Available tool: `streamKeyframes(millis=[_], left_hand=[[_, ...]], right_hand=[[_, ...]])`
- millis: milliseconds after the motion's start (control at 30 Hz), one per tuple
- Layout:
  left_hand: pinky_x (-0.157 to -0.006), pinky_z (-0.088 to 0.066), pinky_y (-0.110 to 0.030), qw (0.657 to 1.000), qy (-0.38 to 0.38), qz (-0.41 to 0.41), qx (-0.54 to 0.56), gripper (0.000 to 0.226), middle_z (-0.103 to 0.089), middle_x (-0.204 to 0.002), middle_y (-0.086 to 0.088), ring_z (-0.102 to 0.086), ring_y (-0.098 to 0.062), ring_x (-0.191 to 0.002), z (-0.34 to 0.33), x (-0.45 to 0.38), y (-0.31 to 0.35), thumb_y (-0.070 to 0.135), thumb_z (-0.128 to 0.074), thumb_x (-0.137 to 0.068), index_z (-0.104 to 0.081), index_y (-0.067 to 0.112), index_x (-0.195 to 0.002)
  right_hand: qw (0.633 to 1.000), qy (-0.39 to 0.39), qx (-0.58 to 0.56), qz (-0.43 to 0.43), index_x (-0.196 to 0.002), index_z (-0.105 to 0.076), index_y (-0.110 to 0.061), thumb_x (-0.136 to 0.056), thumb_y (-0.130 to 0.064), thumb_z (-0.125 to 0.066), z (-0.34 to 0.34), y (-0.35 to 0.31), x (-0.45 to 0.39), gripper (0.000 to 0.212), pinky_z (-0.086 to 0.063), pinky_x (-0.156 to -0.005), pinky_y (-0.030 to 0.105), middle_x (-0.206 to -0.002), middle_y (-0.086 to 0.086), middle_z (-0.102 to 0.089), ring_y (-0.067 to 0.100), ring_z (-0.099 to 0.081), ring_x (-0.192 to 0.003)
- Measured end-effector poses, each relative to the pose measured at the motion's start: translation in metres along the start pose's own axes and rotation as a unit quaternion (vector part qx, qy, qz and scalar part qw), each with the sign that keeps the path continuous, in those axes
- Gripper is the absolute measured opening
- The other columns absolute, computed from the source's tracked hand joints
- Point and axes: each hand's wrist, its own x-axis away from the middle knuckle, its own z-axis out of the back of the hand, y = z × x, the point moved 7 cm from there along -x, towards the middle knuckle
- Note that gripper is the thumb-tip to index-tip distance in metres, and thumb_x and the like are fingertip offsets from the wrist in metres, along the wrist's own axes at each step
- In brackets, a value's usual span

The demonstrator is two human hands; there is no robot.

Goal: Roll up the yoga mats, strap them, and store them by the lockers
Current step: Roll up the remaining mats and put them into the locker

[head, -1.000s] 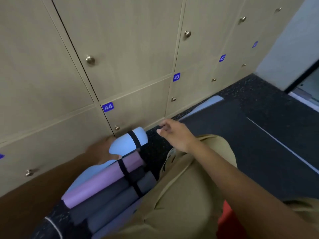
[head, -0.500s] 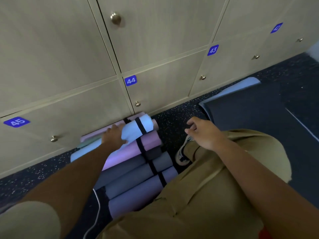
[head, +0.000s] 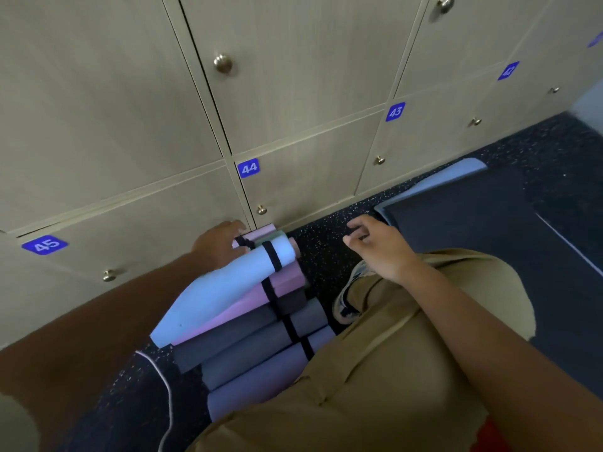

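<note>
**Yoga mats stacked at the foot of locker 44**

Yoga mats [head: 248, 324], rolled and bound with black straps [head: 273, 256], piled on the dark speckled floor [head: 321, 252] against the base of the lockers [head: 293, 102], below the doors numbered 45 [head: 44, 244] and 44 [head: 248, 168]. On top, a light blue roll [head: 225, 288], lying at a slant across the pile, its strapped end nearest the lockers. Under it a pink roll [head: 280, 282], then dark grey rolls [head: 235, 344] and, at the near edge of the pile, a lavender roll [head: 261, 383]. Behind the blue roll, hard against the locker base, the ends of another pink roll [head: 262, 231] and a greenish one [head: 272, 238].

Left hand [head: 217, 246] laid on the far side of the blue roll, beside its strap, fingers bent over toward the rolls behind; whether curled fully round anything, impossible to tell, with the fingertips hidden by the roll.

Right hand [head: 375, 246] held in the air over the floor, right of the pile and apart from it, fingers loosely curled, gripping nothing.

Further right, a dark mat [head: 473, 230] spread flat on the floor, with a pale blue mat [head: 434, 185] showing under its far edge, close to the lockers. Khaki trousers [head: 375, 370] and a shoe [head: 347, 300] in the foreground, beside the near end of the pile. Thin white cord [head: 163, 380] on the floor left of the pile.
</note>
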Motion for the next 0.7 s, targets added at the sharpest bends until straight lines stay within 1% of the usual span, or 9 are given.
streamKeyframes(millis=[100, 200, 267, 333, 367, 500, 600, 633, 700], left_hand=[[-0.088, -0.041, -0.03, 0.999, 0.009, -0.048, 0.005, 0.045, -0.061, -0.125, 0.001, -0.059, -0.021, -0.112, 0.018, 0.004, 0.035, 0.035, -0.073, -0.092, -0.058, 0.023, -0.132], [-0.094, -0.046, -0.035, 0.995, 0.017, -0.102, 0.016, 0.044, -0.064, -0.125, 0.001, -0.06, -0.021, -0.111, 0.039, 0.009, 0.081, 0.036, -0.07, -0.095, -0.058, 0.023, -0.135], [-0.095, -0.048, -0.037, 0.991, 0.02, -0.131, 0.011, 0.041, -0.066, -0.113, 0.003, -0.061, -0.02, -0.105, 0.052, 0.014, 0.114, 0.035, -0.068, -0.096, -0.058, 0.022, -0.134], [-0.091, -0.05, -0.036, 0.985, 0.031, -0.17, -0.008, 0.039, -0.063, -0.1, 0.007, -0.061, -0.016, -0.097, 0.063, 0.017, 0.147, 0.039, -0.065, -0.098, -0.057, 0.024, -0.133], [-0.089, -0.051, -0.036, 0.981, 0.037, -0.19, -0.016, 0.038, -0.063, -0.097, 0.009, -0.061, -0.014, -0.093, 0.068, 0.018, 0.164, 0.042, -0.064, -0.098, -0.057, 0.025, -0.132], [-0.087, -0.053, -0.036, 0.965, 0.058, -0.253, -0.027, 0.036, -0.069, -0.107, 0.007, -0.062, -0.012, -0.091, 0.085, 0.016, 0.234, 0.047, -0.065, -0.095, -0.059, 0.029, -0.126], [-0.085, -0.052, -0.034, 0.953, 0.057, -0.296, -0.037, 0.038, -0.069, -0.108, 0.008, -0.061, -0.011, -0.091, 0.085, 0.021, 0.287, 0.047, -0.066, -0.095, -0.06, 0.028, -0.127], [-0.084, -0.051, -0.033, 0.95, 0.057, -0.306, -0.039, 0.038, -0.068, -0.109, 0.009, -0.061, -0.011, -0.092, 0.084, 0.023, 0.301, 0.046, -0.066, -0.095, -0.06, 0.029, -0.128], [-0.083, -0.05, -0.033, 0.943, 0.065, -0.323, -0.043, 0.038, -0.068, -0.111, 0.007, -0.062, -0.013, -0.094, 0.086, 0.024, 0.327, 0.046, -0.066, -0.095, -0.06, 0.029, -0.128]], right_hand=[[0.999, 0.028, -0.032, 0.006, -0.132, -0.059, -0.017, -0.101, -0.031, -0.062, 0.016, -0.007, 0.003, 0.034, -0.046, -0.089, 0.029, -0.109, -0.004, -0.066, 0.016, -0.062, -0.105], [0.998, 0.043, -0.053, 0.012, -0.127, -0.061, -0.014, -0.102, -0.026, -0.062, 0.038, -0.011, 0.006, 0.028, -0.042, -0.077, 0.024, -0.105, 0.003, -0.067, 0.008, -0.058, -0.084], [0.997, 0.063, -0.046, 0.018, -0.126, -0.061, -0.014, -0.102, -0.026, -0.062, 0.058, -0.01, 0.012, 0.027, -0.041, -0.08, 0.025, -0.106, 0.002, -0.067, 0.009, -0.058, -0.087], [0.995, 0.094, -0.037, 0.025, -0.126, -0.062, -0.015, -0.102, -0.026, -0.061, 0.08, -0.006, 0.022, 0.026, -0.042, -0.083, 0.025, -0.106, -0.002, -0.065, 0.01, -0.06, -0.093], [0.993, 0.112, -0.034, 0.028, -0.126, -0.063, -0.016, -0.102, -0.026, -0.061, 0.092, -0.003, 0.029, 0.026, -0.044, -0.084, 0.025, -0.106, -0.003, -0.065, 0.01, -0.06, -0.094], [0.981, 0.189, -0.047, 0.019, -0.124, -0.065, -0.017, -0.101, -0.025, -0.062, 0.146, 0.016, 0.056, 0.024, -0.045, -0.088, 0.026, -0.106, -0.004, -0.065, 0.014, -0.062, -0.1], [0.976, 0.208, -0.057, -0.005, -0.123, -0.066, -0.017, -0.101, -0.025, -0.063, 0.172, 0.038, 0.076, 0.023, -0.046, -0.088, 0.027, -0.105, -0.006, -0.065, 0.012, -0.06, -0.097], [0.976, 0.213, -0.051, -0.01, -0.123, -0.066, -0.018, -0.101, -0.025, -0.063, 0.178, 0.046, 0.082, 0.023, -0.047, -0.087, 0.026, -0.108, -0.004, -0.065, 0.011, -0.06, -0.097], [0.974, 0.221, -0.043, -0.017, -0.122, -0.065, -0.019, -0.101, -0.026, -0.063, 0.186, 0.06, 0.095, 0.023, -0.046, -0.078, 0.017, -0.111, -0.002, -0.065, 0.011, -0.061, -0.098]])
